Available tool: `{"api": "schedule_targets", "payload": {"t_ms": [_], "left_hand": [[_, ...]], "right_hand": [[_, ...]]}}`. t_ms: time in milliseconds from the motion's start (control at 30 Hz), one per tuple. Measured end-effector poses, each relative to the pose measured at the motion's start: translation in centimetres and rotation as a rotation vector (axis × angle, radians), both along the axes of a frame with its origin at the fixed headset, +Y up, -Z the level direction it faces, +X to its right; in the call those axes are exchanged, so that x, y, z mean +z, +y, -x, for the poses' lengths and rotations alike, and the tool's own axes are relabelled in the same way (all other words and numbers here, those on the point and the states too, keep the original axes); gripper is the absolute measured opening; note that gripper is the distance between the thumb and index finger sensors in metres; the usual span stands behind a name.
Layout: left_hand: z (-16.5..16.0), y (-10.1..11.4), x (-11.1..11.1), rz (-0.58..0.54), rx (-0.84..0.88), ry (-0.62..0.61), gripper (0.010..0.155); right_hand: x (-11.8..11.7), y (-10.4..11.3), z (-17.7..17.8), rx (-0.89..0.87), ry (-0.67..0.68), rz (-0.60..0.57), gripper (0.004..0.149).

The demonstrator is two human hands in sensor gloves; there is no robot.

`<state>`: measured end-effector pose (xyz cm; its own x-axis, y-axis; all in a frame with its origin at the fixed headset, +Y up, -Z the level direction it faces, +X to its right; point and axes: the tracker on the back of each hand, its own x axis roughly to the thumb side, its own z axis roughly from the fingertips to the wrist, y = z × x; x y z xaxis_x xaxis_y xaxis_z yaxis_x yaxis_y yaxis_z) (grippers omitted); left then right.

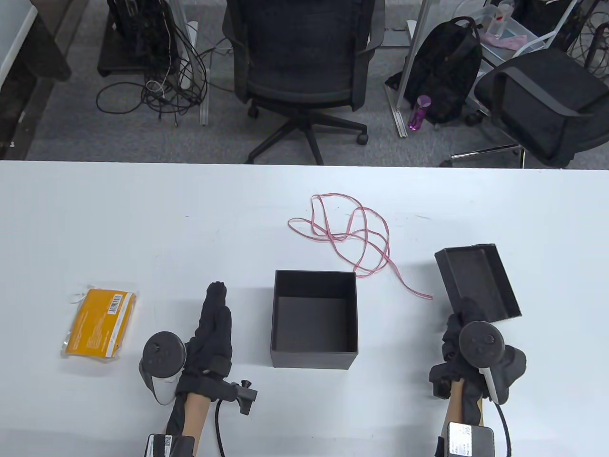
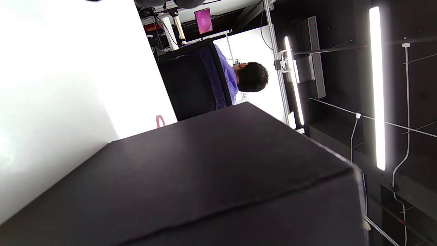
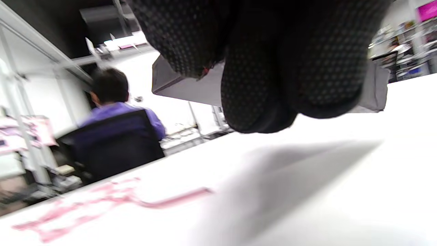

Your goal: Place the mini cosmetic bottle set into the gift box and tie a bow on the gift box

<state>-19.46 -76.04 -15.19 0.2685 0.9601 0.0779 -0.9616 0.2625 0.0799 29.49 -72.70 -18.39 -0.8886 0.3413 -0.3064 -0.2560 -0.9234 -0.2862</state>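
Observation:
An open black gift box (image 1: 314,319) stands near the table's front middle; its outer wall (image 2: 222,184) fills the left wrist view. My left hand (image 1: 216,309) lies just left of the box with straight fingers, apart from it and holding nothing. The box lid (image 1: 478,281) sits open side up at the right, and my right hand (image 1: 464,312) grips its near corner. In the right wrist view curled fingers (image 3: 252,85) hold the lid (image 3: 184,89) tilted above the table, over its shadow. An orange packet in clear wrap (image 1: 100,323) lies at the left. A pink ribbon (image 1: 352,233) lies loose behind the box.
The white table's far edge (image 1: 304,163) runs across the middle of the table view. Beyond it stand two office chairs (image 1: 304,57), a black backpack (image 1: 447,71) and floor cables. A seated person (image 3: 116,102) shows in both wrist views.

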Motion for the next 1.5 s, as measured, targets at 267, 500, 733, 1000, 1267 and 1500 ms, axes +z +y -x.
{"api": "schedule_targets", "payload": {"t_ms": [267, 500, 733, 1000, 1267, 1500], "left_hand": [[-0.1, -0.1, 0.0, 0.016, -0.018, -0.001, 0.070], [-0.1, -0.6, -0.1, 0.043, -0.062, 0.001, 0.070], [-0.3, -0.8, -0.2, 0.051, -0.082, -0.006, 0.070], [-0.1, -0.9, -0.3, 0.059, -0.109, -0.005, 0.070], [2.5, 0.3, -0.5, 0.038, -0.358, 0.073, 0.070], [7.3, 1.4, -0.5, 0.093, -0.925, 0.267, 0.073]], "right_hand": [[-0.2, -2.1, -0.8, 0.040, -0.060, 0.181, 0.049], [-0.5, -3.3, -0.5, 0.112, -0.085, 0.324, 0.046], [-0.7, -3.9, -0.5, 0.123, -0.085, 0.422, 0.046], [-0.6, -2.3, 0.1, 0.127, -0.076, 0.360, 0.054], [-0.6, 0.5, 5.4, 0.248, 0.153, 0.076, 0.056], [0.0, 1.1, 10.4, 0.313, 0.388, 0.017, 0.057]]}}
